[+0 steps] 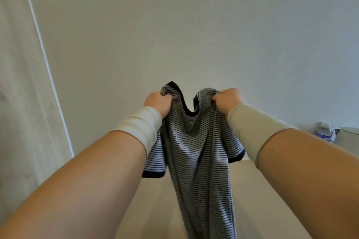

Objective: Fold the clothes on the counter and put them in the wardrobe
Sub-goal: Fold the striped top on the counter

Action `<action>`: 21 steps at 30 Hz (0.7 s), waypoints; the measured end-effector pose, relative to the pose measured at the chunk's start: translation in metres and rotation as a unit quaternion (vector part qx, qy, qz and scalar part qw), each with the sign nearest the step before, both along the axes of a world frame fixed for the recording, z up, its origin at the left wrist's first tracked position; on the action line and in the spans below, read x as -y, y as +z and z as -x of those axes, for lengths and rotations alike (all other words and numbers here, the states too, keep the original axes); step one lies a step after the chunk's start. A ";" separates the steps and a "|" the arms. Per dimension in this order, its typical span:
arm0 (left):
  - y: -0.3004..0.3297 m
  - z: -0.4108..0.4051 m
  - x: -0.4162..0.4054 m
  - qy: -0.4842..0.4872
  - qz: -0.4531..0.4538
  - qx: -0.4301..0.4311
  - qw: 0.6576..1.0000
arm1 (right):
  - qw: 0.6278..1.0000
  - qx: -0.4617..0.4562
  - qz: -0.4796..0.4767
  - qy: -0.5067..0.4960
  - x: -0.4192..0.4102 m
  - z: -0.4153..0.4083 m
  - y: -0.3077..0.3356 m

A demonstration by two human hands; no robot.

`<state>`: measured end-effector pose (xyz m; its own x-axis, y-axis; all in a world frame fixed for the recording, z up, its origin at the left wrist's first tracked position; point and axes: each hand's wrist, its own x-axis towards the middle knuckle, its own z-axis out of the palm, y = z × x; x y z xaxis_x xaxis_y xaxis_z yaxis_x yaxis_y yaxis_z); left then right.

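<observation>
A grey T-shirt with thin dark stripes and navy trim [196,153] hangs in the air in front of me, above the pale counter [159,209]. My left hand [158,102] grips its left shoulder, fingers bunched in the cloth. My right hand [226,99] grips the right shoulder the same way. The dark neckline sags between the two hands. Both short sleeves droop beside my wrists, and the shirt's body hangs down out of the bottom of the frame. No other clothes show.
A plain white wall fills the background. A white panel edge [44,60] runs down the left side. At the far right of the counter stand a water bottle [324,131] and part of a white vessel [349,131].
</observation>
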<state>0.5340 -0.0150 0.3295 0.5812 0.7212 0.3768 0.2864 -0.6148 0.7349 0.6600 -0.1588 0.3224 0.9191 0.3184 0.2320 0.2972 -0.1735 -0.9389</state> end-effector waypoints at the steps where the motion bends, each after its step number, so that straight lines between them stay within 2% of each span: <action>1: -0.002 0.000 -0.005 0.012 -0.014 0.003 1.000 | 1.000 -0.019 0.000 -0.015 0.006 0.005 0.002; 3: -0.006 0.001 -0.011 0.036 -0.056 0.005 0.998 | 0.996 0.021 0.074 -0.052 0.012 0.009 -0.003; 5: -0.009 0.001 -0.016 0.061 -0.092 0.002 0.994 | 0.998 -0.012 0.033 -0.046 0.013 0.003 -0.004; 8: -0.012 0.000 -0.022 0.093 -0.117 -0.037 0.988 | 0.989 0.042 0.117 -0.082 0.016 -0.010 -0.002; 12: -0.016 -0.006 -0.020 0.121 -0.123 -0.148 0.974 | 0.978 0.082 0.178 -0.072 0.028 -0.027 0.003; 15: -0.015 -0.019 0.000 0.134 -0.095 -0.167 0.972 | 0.984 0.057 0.163 -0.038 0.041 -0.040 0.003; 17: -0.014 -0.035 0.017 0.137 -0.076 -0.147 0.977 | 0.954 0.126 0.267 -0.044 0.052 -0.056 -0.004; 18: -0.016 -0.056 0.035 0.146 -0.059 -0.125 0.979 | 0.964 0.106 0.242 -0.023 0.067 -0.077 -0.007; 19: -0.016 -0.064 0.043 0.159 -0.050 -0.101 0.981 | 0.983 0.038 0.178 -0.024 0.070 -0.090 -0.004; 21: -0.014 -0.076 0.055 0.167 -0.047 -0.084 0.981 | 0.994 0.007 0.104 -0.041 0.080 -0.100 -0.007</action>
